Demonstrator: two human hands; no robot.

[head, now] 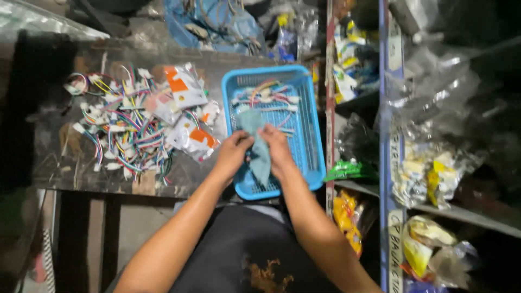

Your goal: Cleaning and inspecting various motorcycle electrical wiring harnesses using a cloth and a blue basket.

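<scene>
Head view: both hands are seen from above, brought together over the near half of a blue plastic basket [312, 135].
Held thing: a pale teal piece of soft sheet, cloth or thin plastic bag [258, 146]; which of the two cannot be told.
Left hand [234, 152]: fingers are closed onto the left edge of the teal piece, about halfway along it.
Right hand [278, 147]: fingers are closed onto the right edge, just opposite the left fingers.
Place of the teal piece: it is pinched between the two sets of fingers, one end lying beyond the fingertips in the basket, the other hanging toward the wrists.
Handling, as judged: light, limp and foldable; no stiffness is shown, so it would sag wherever it is not held. Little risk of breakage is expected.
Hold, as judged: best taken by opposite edges or corners, as is done now.
Beyond the fingertips: white-plug wire harnesses [271, 97] lie in the basket.
Left of the left fingers: a heap of coloured wire harnesses [122, 133] and white-and-orange packets [184, 87] rests on the dark tabletop [54, 157].
</scene>
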